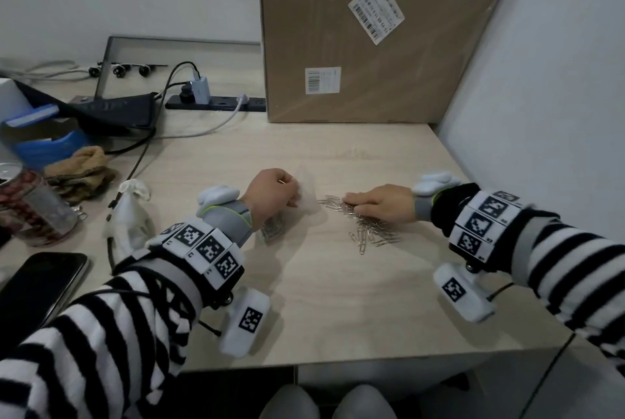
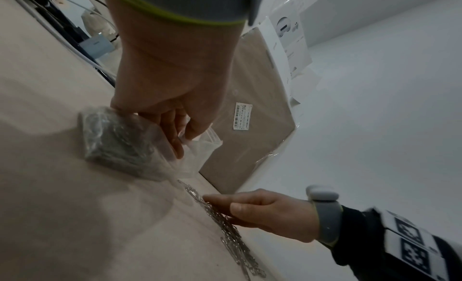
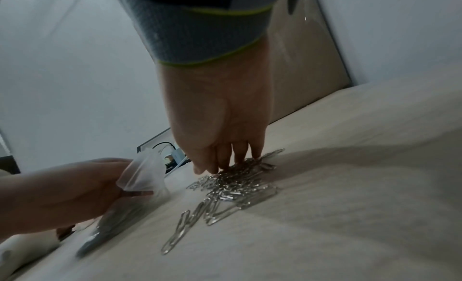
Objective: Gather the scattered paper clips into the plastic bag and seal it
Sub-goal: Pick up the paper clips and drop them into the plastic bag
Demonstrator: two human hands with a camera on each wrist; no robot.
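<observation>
A heap of silver paper clips (image 1: 368, 226) lies on the light wooden table (image 1: 338, 300), right of centre. My right hand (image 1: 351, 202) rests on the heap's far end, fingers stretched out and touching the clips (image 3: 232, 184). My left hand (image 1: 292, 194) pinches the mouth of a clear plastic bag (image 1: 307, 197), which faces the heap. The bag's lower part (image 2: 120, 143) lies on the table under my left wrist with several clips inside. In the right wrist view my right hand's fingertips (image 3: 240, 157) press down on the pile, with the bag (image 3: 142, 174) to their left.
A large cardboard box (image 1: 372, 33) stands at the back, and a white wall (image 1: 541, 80) closes the right side. On the left are a power strip (image 1: 216, 102) with cables, a white glove (image 1: 130, 212), a can (image 1: 30, 205) and a phone (image 1: 37, 286).
</observation>
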